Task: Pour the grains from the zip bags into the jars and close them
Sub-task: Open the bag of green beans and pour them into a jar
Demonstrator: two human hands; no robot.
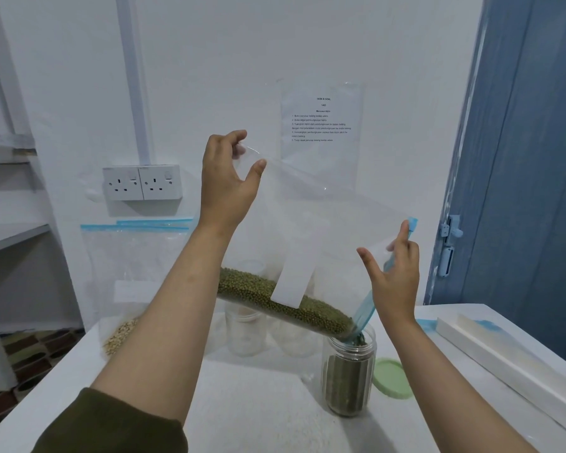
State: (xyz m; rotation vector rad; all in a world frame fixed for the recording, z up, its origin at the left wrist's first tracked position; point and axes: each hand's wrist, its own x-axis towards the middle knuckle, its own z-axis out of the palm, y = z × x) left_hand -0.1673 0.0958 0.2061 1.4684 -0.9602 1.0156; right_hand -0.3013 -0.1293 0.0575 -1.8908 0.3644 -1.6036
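Note:
A clear zip bag (324, 223) with a white label hangs tilted in the air, its blue zip mouth lowered into an open glass jar (348, 377). Green grains (275, 299) lie along the bag's lower edge and run into the jar, which is largely filled with them. My left hand (226, 188) pinches the bag's raised bottom corner. My right hand (394, 276) pinches the blue zip edge beside the jar's mouth. The jar's green lid (392, 377) lies flat on the table just right of it.
Two clear jars (245, 328) stand behind the tilted bag. Another zip bag (125, 289) holding pale grains leans against the wall at the left. A long white box (510, 364) lies along the white table (258, 413), right side. A blue door stands at the right.

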